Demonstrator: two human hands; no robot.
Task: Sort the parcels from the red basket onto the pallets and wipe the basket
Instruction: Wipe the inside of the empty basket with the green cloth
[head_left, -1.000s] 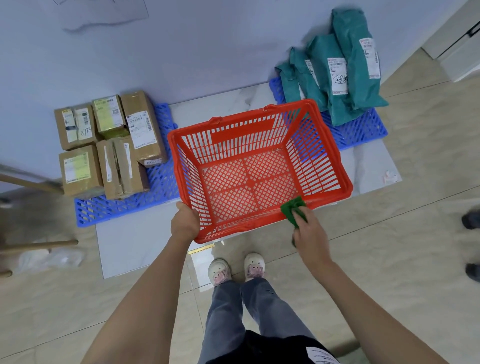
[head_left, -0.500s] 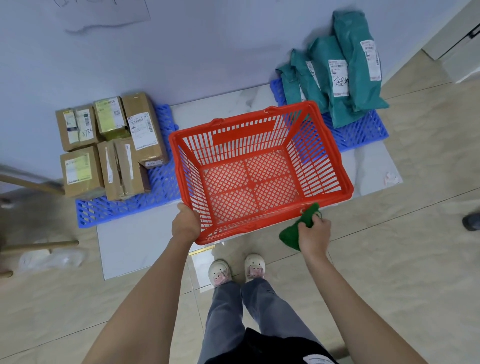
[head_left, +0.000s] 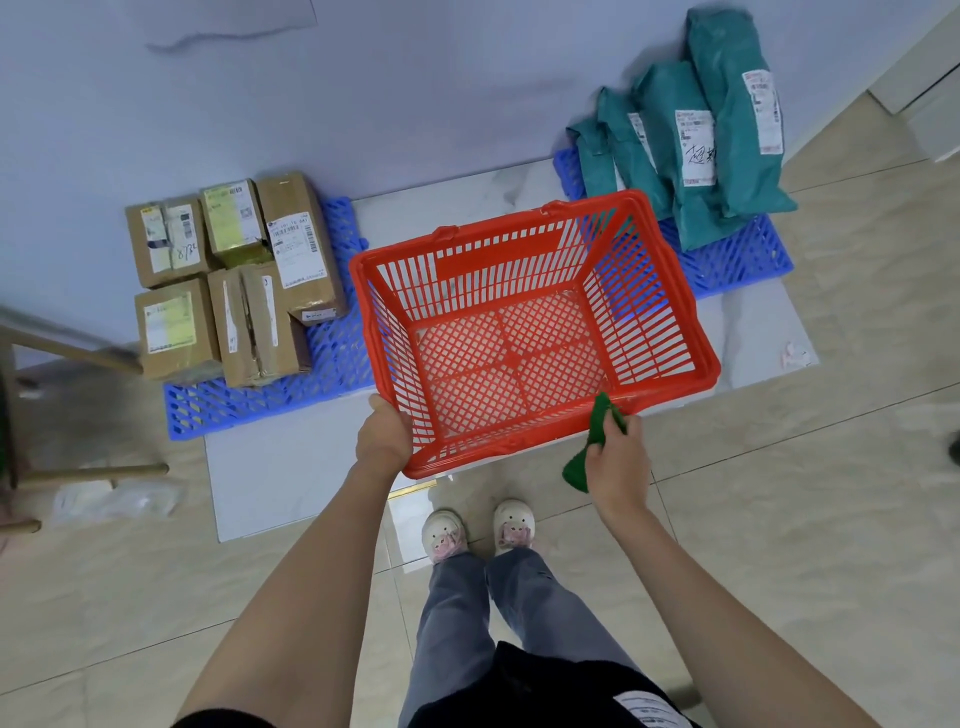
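The red basket (head_left: 524, 332) is lifted off the floor and holds nothing. My left hand (head_left: 383, 435) grips its near left corner. A green cloth (head_left: 592, 447) is held in my right hand (head_left: 618, 457), and the cloth's upper end lies against the near right rim of the basket. Several brown cardboard parcels (head_left: 228, 280) sit on the left blue pallet (head_left: 260, 395). Several teal bag parcels (head_left: 696, 140) lie stacked on the right blue pallet (head_left: 737, 260) against the wall.
A pale wall runs behind both pallets. A white slab (head_left: 291, 467) lies on the tiled floor under the basket. Wooden legs (head_left: 88, 470) and a clear plastic bag (head_left: 114, 499) are at the left. My feet (head_left: 478, 530) stand just below the basket.
My right hand drew the green cloth from the inside of the near right corner out over the rim, and now it sits on the rim's outer side. The basket stays held.
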